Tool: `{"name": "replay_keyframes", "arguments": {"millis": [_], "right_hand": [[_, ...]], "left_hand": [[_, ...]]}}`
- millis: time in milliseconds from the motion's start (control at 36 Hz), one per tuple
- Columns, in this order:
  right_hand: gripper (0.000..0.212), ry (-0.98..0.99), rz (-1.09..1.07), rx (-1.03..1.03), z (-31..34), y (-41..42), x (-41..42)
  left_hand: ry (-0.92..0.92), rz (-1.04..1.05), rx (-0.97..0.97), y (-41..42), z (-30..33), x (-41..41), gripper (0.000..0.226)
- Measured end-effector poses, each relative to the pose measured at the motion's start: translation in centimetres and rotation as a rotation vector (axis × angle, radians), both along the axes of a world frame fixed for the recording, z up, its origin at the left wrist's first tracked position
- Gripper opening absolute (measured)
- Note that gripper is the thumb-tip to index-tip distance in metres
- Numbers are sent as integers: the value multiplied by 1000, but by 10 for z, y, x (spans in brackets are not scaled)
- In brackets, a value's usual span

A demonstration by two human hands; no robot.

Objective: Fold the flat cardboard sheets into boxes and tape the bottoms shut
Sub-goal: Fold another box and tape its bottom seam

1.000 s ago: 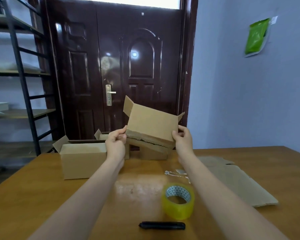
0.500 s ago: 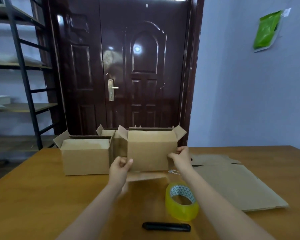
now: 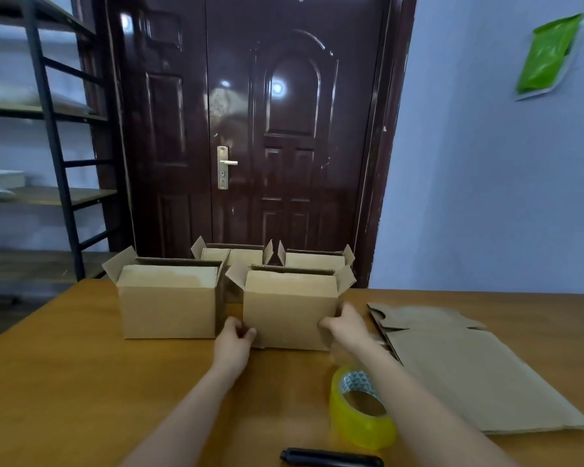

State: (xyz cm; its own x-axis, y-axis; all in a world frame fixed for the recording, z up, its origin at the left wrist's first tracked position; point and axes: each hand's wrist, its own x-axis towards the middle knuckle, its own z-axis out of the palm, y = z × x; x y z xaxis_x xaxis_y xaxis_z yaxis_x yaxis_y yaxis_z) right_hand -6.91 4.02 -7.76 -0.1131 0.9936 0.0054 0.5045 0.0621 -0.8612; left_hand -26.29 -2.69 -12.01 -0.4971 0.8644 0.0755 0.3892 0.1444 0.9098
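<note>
The wooden surface [image 3: 64,382] fills the lower half of the view, with a dark door [image 3: 250,129] behind it at 12 o'clock and a metal shelf rack [image 3: 48,129] at 10 o'clock. At 3 o'clock lies the stack of flat cardboard sheets [image 3: 469,375]; how many are in it cannot be told.

A second ago the box in hand [image 3: 289,311] was held up and tilted in the air, its bottom towards the camera. Now it stands upright on the surface with its top flaps open, just right of the left front box [image 3: 169,301]. That suggests its bottom is taped and this box is finished, so the next flat sheet is likely due.

Four built boxes are counted: two in front, and two behind at 12 o'clock, the back left box [image 3: 233,254] and back right box [image 3: 316,259].

The left hand [image 3: 235,335] grips the lower left corner of the box in hand with curled fingers. The right hand [image 3: 346,323] holds its lower right corner, thumb on the front face.

One yellow tape roll [image 3: 361,407] lies at 5 o'clock, and one black cutter [image 3: 331,459] at 6 o'clock.
</note>
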Motion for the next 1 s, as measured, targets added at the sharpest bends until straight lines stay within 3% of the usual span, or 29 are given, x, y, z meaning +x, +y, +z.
{"name": "replay_keyframes", "arguments": {"millis": [250,1000], "right_hand": [[40,6,52,-27,1,5,-18],[49,43,178,-79,7,1,-30]], "left_hand": [[-94,5,-11,4,0,-7,56],[-179,-17,-48,14,8,-24,60]]}}
